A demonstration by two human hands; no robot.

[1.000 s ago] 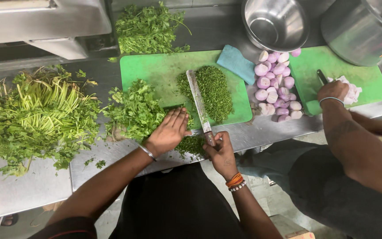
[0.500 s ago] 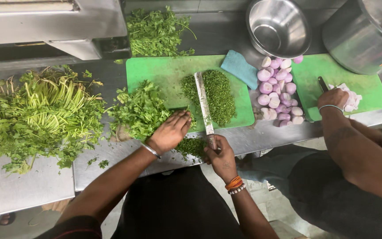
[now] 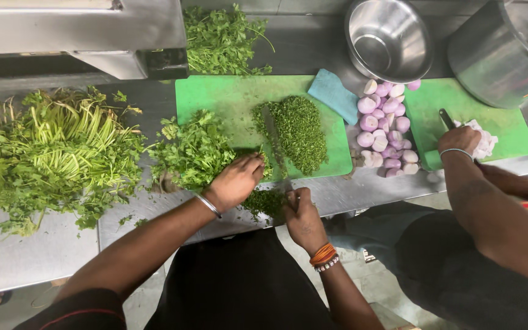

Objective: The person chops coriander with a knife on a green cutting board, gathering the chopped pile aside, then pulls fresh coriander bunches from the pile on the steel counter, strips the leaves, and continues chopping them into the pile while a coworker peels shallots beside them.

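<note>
Knife work sits at the centre of the view: the right hand is clenched around the handle at the near edge of the green cutting board, and the blurred blade runs from it toward twelve o'clock, along the left flank of a mound of finely chopped herbs. The left hand, at nine o'clock from the right one, presses down with fingers curled on the near end of a leafy herb bunch that lies half on the board and half on the steel counter. A small clump of chopped greens rests between the two hands, just off the board's near edge.

At nine o'clock — well apart from the board — a big heap of uncut herbs with long stems spreads over the counter. Another leafy pile lies at twelve o'clock, beyond the board. A folded blue cloth touches the board's far right corner, and peeled shallots are piled just beside it. At one o'clock stands a steel bowl, with a large steel pot at two o'clock.

A co-worker's hand at three o'clock rests on a second green board, closed on a small knife beside something white.
</note>
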